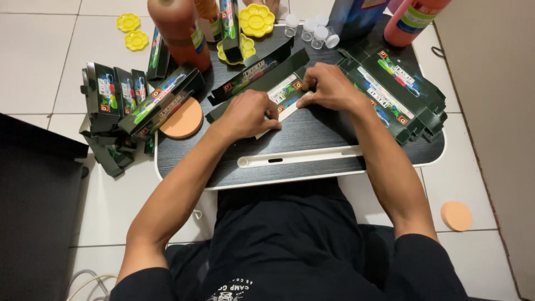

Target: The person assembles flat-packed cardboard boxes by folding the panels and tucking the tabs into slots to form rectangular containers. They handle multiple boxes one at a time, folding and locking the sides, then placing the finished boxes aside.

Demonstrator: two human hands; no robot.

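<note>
**Ana:** Both hands are down on one flat carton (283, 96) at the middle of the dark lap table (312, 136). Left hand (245, 114) presses its near end with fingers curled, right hand (330, 86) pinches the far edge, so the two sit close together, clamped on the card.

**Ben:** To my eye a clean fold wants that left palm pinning the panel flat while the right runs along the crease, not across it.

**Ana:** Moving outward, a stack of flat cartons (398, 95) lies at the right, and made-up green boxes (120, 100) are piled at the left, whether filled I cannot tell.

**Ben:** Small clear vials (312, 29) with white caps stand at the back, beside an orange bottle (179, 30). Yellow palettes (256, 19) are scattered nearby.
</note>
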